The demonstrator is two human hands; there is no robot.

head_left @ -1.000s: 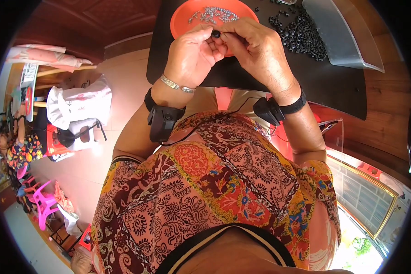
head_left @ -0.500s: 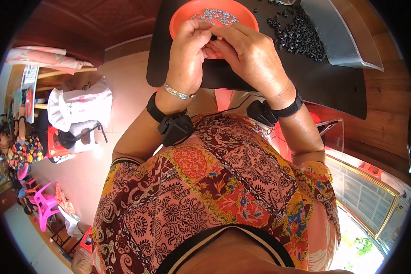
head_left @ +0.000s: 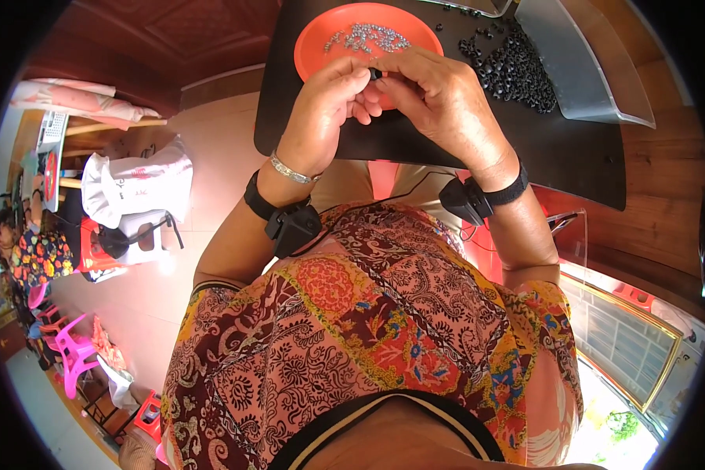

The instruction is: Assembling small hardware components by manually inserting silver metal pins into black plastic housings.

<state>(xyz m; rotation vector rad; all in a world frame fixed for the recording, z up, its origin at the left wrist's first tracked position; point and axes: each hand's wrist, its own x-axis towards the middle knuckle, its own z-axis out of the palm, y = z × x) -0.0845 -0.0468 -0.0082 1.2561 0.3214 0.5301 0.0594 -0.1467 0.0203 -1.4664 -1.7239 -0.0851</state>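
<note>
A small round black piece (head_left: 375, 74) is pinched between the fingertips of both hands, above the near rim of an orange-red plate (head_left: 309, 51). My left hand (head_left: 327, 102) grips it between thumb and forefinger, the other fingers loosely curled. From the other side, my right hand (head_left: 439, 90) closes thumb and fingers on it. Fingers hide part of the piece, so its exact kind cannot be told. Many tiny silvery metal parts (head_left: 372, 36) lie spread on the plate. To the right, a heap of similar black pieces (head_left: 517, 70) rests on the black table (head_left: 572, 153).
A translucent plastic bin (head_left: 583, 63) lies tipped beside the heap, at the table's right edge. Black devices are strapped to both my wrists. On the floor to the left are a white bag (head_left: 137, 180) and a pink stool (head_left: 76, 356); another person (head_left: 39, 254) is at far left.
Both hands have shifted slightly down and right, leaving more of the plate and its metal parts showing. The black piece stays pinched between them.
</note>
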